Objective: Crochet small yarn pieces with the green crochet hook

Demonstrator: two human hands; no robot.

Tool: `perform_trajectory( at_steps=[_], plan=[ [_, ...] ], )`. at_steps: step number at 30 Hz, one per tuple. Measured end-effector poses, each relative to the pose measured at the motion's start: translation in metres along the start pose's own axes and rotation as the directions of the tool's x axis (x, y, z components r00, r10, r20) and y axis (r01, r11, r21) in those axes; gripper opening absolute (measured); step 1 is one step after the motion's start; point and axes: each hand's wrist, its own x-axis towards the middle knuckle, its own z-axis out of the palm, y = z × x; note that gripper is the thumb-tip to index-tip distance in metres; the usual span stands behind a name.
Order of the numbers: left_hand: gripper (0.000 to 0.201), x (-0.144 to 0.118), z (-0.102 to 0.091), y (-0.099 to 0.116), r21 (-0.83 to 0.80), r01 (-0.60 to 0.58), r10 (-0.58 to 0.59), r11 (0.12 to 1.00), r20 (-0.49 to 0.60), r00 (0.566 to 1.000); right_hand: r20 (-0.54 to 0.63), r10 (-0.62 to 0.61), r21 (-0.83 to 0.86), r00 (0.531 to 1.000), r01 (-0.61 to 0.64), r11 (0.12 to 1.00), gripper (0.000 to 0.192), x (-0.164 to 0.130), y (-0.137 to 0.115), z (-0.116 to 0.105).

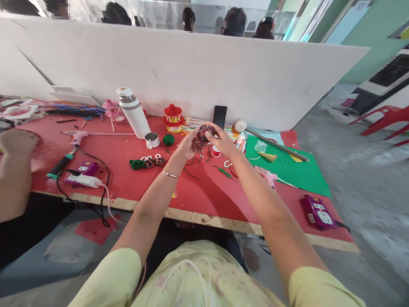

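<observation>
Both hands clamped a dark striped ball [205,132] above the red table [128,170], the left hand [188,145] cupping it from seven o'clock, the right hand [222,141] from four o'clock with thumb on top, equally near.

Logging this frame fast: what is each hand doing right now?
Left hand: fingers closed on the striped ball.
Right hand: fingers closed on the same ball.
</observation>
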Motion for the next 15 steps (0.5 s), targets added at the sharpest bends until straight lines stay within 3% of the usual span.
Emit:
perform_trajectory(
  at_steps=[3,5,10,15],
  plan=[
    [0.027,0.0,-0.003,-0.005,0.002,-0.051,0.051,0.999,-0.021,0.998,-0.125,0.018,-0.086,0.992,-0.029,0.996,0.058,-0.013,-0.006,0.001],
    [0.025,0.0,-0.005,-0.009,-0.036,-0.095,0.092,0.995,-0.08,0.992,-0.17,-0.033,-0.189,0.985,0.001,0.982,0.053,-0.024,-0.01,0.004],
    [0.018,-0.006,-0.011,-0.018,-0.148,-0.13,0.114,0.98,-0.114,0.987,-0.114,-0.203,-0.503,0.973,0.119,0.856,0.039,-0.039,-0.005,0.024],
    [0.028,-0.006,-0.036,-0.012,-0.2,-0.203,0.167,0.959,-0.181,0.969,-0.04,-0.156,-0.461,0.987,0.12,0.879,0.029,-0.036,0.007,0.041]
  ],
)
